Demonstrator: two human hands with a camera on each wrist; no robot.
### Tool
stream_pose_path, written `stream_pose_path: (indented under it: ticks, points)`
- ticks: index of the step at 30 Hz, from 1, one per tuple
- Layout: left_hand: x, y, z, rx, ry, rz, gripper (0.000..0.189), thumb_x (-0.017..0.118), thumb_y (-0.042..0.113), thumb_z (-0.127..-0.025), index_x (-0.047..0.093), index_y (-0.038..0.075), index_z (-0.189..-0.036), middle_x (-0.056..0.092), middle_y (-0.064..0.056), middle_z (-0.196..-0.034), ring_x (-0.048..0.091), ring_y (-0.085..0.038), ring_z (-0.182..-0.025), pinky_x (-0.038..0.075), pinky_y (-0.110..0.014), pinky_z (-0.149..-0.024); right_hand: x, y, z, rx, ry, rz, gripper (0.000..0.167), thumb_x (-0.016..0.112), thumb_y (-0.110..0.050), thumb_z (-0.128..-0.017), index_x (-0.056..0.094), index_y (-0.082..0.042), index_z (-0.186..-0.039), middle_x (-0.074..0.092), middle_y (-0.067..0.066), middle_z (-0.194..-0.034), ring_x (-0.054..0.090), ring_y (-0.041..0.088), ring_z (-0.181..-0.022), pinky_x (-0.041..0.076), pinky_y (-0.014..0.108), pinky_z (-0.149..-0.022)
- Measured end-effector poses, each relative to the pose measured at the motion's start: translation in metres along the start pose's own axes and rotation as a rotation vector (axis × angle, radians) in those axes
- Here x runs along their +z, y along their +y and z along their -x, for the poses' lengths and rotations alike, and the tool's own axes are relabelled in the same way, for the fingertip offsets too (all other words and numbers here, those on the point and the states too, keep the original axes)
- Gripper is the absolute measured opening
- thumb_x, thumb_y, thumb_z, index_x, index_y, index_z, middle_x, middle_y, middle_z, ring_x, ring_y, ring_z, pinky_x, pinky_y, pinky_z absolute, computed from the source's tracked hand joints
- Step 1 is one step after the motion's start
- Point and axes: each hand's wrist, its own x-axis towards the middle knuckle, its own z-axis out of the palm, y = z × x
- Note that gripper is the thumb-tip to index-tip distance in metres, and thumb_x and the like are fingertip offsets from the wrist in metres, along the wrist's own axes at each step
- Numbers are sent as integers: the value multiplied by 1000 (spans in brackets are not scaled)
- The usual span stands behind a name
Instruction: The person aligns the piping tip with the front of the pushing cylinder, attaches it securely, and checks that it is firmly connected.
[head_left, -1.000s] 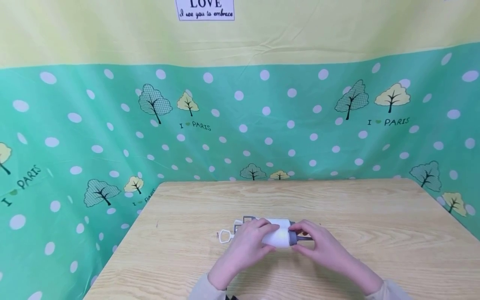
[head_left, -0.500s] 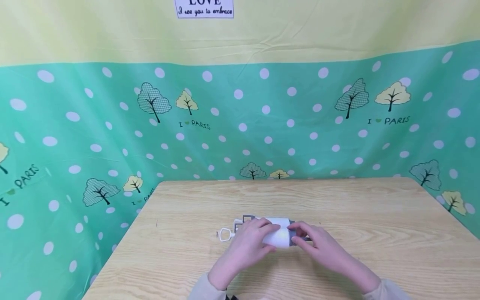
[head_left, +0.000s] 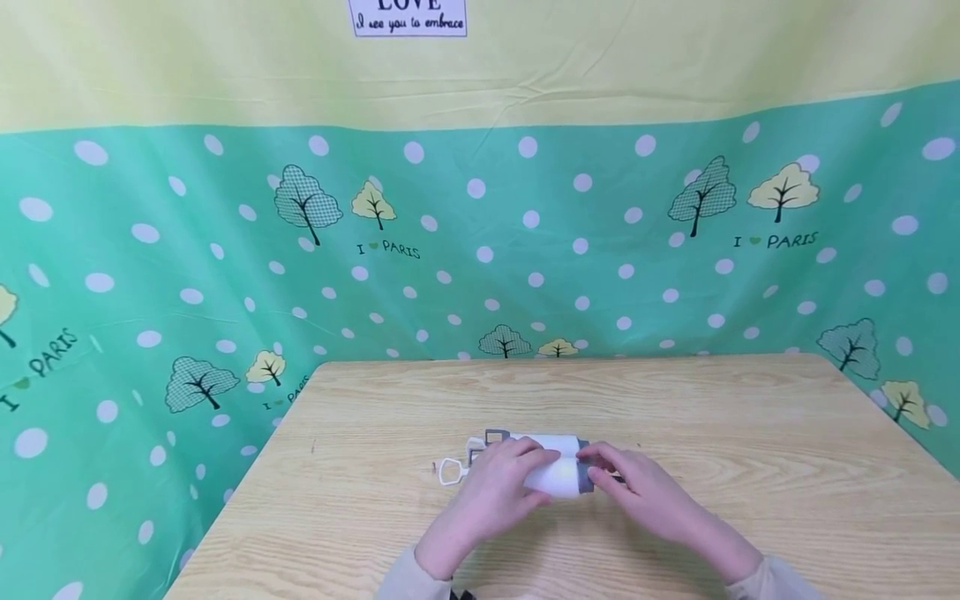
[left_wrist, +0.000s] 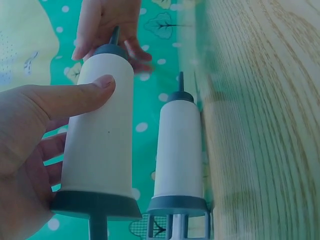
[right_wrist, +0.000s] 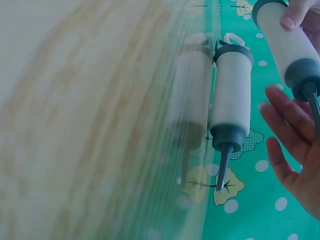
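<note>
In the left wrist view, my left hand (left_wrist: 55,120) grips a large white syringe (left_wrist: 100,130) by its barrel, thumb across the side. This syringe has grey end caps and a thin grey nozzle (left_wrist: 115,35). Around its nozzle end is my right hand (right_wrist: 300,155), its fingers spread and loosely bent, apart from the cap in the right wrist view. Alongside lies a second syringe (right_wrist: 232,95) of the same kind, untouched in the wrist views. In the head view, a white ring handle (head_left: 451,472) sticks out to the left of my left hand (head_left: 491,492).
Both syringes are at the middle of a wooden table (head_left: 360,517). A green, dotted cloth (head_left: 420,275) with printed trees hangs behind and at the sides. A small dark mark (head_left: 313,447) shows on the tabletop at left.
My right hand's fingers have shifted slightly at the nozzle end, with the thumb higher and covering more of the nozzle. My left hand and the second syringe stay in place.
</note>
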Motion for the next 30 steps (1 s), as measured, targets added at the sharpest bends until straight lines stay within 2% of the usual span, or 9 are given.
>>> stream_pose_path:
  ticks: [3, 8, 12, 16, 19, 23, 26, 30]
  points:
    - [0, -1, 0, -9, -6, 7, 50, 77, 32, -68, 62, 21, -114, 64, 6, -106, 59, -11, -95, 45, -29, -87, 1, 0, 1, -44, 43, 23, 33, 55, -39, -88, 55, -19, -114, 58, -8, -112, 59, 13, -97, 52, 28, -76]
    - [-1, -2, 1, -13, -12, 16, 49, 77, 32, -69, 62, 21, -114, 64, 6, -106, 59, -11, -96, 45, -29, -87, 4, 0, 0, -172, 92, 62, 43, 70, -32, -78, 55, -16, -114, 56, -13, -109, 58, 8, -97, 52, 31, -78]
    - [0, -2, 1, -15, -14, 19, 49, 76, 32, -69, 62, 21, -114, 63, 6, -106, 59, -11, -96, 45, -29, -87, 5, -1, -2, -225, 121, 59, 43, 75, -21, -74, 55, -14, -111, 56, -13, -106, 58, 7, -94, 53, 30, -76]
    - [0, -3, 0, -13, -9, 21, 48, 76, 32, -69, 62, 21, -114, 63, 6, -105, 58, -11, -96, 45, -29, -87, 5, -2, -3, -249, 150, 61, 39, 74, -17, -74, 56, -15, -108, 57, -13, -103, 58, 5, -90, 53, 29, -74]
    - [-1, -2, 0, -9, -4, 21, 48, 76, 32, -69, 62, 21, -114, 64, 6, -105, 58, -10, -96, 45, -28, -86, 5, -2, -3, -246, 156, 58, 32, 71, -20, -78, 55, -16, -106, 58, -14, -100, 58, 4, -88, 53, 29, -73]
    - [-1, -1, 0, -5, 1, 14, 49, 76, 33, -69, 62, 21, -114, 64, 6, -105, 58, -10, -96, 46, -29, -86, 4, -3, -1, -179, 130, 54, 24, 63, -28, -85, 55, -21, -106, 58, -18, -96, 57, 2, -87, 52, 27, -73]
    - [-1, -1, 0, -1, -1, 6, 49, 76, 32, -69, 62, 21, -114, 64, 6, -105, 58, -11, -95, 46, -29, -86, 4, -3, -1, -131, 107, 61, 22, 60, -31, -87, 54, -24, -106, 58, -19, -95, 58, 4, -88, 51, 26, -72]
    - [0, -1, 0, 0, -5, 0, 48, 76, 31, -69, 62, 21, -114, 63, 6, -105, 58, -11, -94, 45, -29, -86, 4, -3, 0, -117, 94, 84, 21, 59, -32, -87, 55, -23, -107, 60, -18, -95, 58, 5, -87, 50, 26, -71]
